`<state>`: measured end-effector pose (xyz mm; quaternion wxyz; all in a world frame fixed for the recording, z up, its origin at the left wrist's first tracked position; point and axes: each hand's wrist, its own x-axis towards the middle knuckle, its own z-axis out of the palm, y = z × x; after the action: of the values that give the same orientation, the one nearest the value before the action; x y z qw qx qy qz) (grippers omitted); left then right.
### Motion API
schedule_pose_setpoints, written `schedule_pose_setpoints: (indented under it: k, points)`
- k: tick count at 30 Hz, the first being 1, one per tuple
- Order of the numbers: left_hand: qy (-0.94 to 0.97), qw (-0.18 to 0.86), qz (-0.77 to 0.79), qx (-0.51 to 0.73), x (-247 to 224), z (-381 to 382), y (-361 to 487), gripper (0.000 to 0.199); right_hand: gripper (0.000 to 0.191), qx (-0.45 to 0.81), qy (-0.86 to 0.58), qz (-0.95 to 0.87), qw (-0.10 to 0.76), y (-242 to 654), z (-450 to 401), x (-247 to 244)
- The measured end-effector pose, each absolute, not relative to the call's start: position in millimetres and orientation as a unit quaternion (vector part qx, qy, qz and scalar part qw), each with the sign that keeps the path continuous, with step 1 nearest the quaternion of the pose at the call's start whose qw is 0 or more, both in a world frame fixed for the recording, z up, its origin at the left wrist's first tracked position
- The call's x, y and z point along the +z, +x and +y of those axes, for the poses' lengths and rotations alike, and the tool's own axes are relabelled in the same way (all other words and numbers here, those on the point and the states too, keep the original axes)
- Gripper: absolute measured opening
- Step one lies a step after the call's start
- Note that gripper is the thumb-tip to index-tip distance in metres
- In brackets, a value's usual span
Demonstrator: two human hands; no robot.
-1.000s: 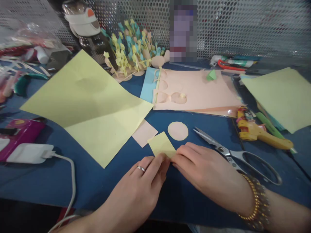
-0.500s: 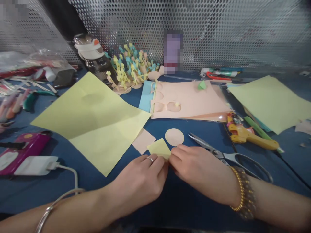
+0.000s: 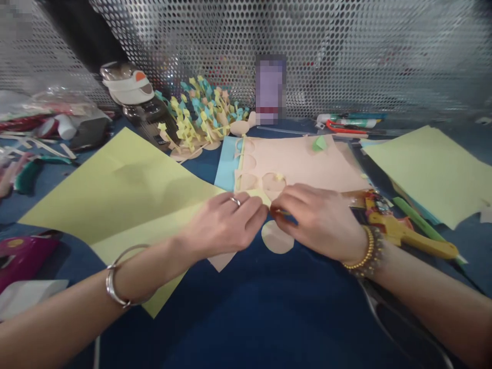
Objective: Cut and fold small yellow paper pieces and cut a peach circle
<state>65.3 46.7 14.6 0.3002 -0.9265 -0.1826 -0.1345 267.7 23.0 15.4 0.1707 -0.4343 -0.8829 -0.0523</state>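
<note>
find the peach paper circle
In the head view, the peach paper circle sits on the blue tabletop, just below the right hand and right of the left hand.

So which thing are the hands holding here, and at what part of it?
A small piece of yellow paper, pinched between the left hand and the right hand at its near part; the fingers hide the exact spot.

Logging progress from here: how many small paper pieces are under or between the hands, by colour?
Yellow: 1, a yellow paper piece between the left hand and right hand
Peach: 2, a peach square and a peach disc
Total: 3
</note>
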Motion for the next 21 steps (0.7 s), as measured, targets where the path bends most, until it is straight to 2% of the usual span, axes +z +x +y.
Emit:
schedule_pose_setpoints:
  k: [5,12,21]
  points:
    - [-0.955,0.173,-0.22,-0.099,-13,39,60,0.016,0.02,-0.01,-0.425,-0.896,0.125,265,22,-10]
    - [-0.945,-0.034,-0.297,-0.131,-19,40,59,0.016,0.008,0.171,-0.468,-0.852,0.16,266,24,-8]
    - [-0.939,-0.081,-0.284,-0.178,-16,42,59,0.018,0.007,0.207,-0.483,-0.834,0.169,266,22,-7]
